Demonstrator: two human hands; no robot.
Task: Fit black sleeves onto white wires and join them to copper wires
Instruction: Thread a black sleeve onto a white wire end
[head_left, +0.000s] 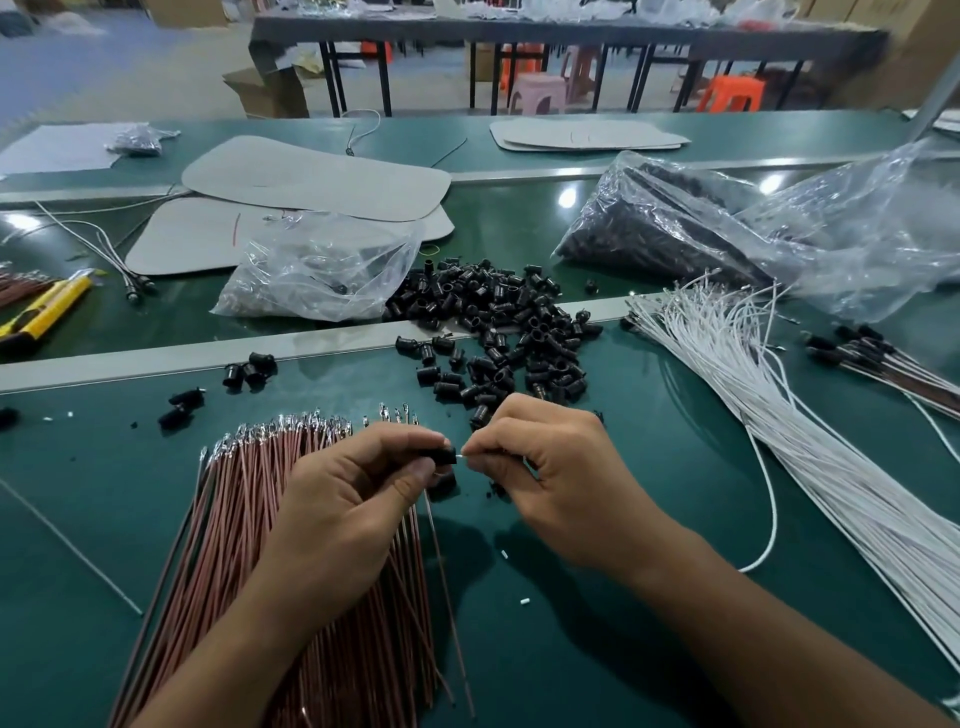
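My left hand (353, 493) pinches a black sleeve (440, 453) between thumb and fingers, above a fanned bundle of copper wires (244, 499). One copper wire (447, 571) hangs down from this hand. My right hand (545, 467) grips the end of a white wire (769, 499), its metal tip touching the sleeve's right opening. That wire loops away to the right of my wrist. A pile of loose black sleeves (498, 332) lies just beyond both hands. A thick bundle of white wires (769, 395) stretches along the right side.
Two clear plastic bags, one (322, 270) nearly empty and one (727, 223) full of dark parts, sit behind the pile. Finished wires with sleeves (883, 358) lie far right. A yellow utility knife (47, 312) rests far left. Grey card sheets (311, 182) lie on the green table (597, 623).
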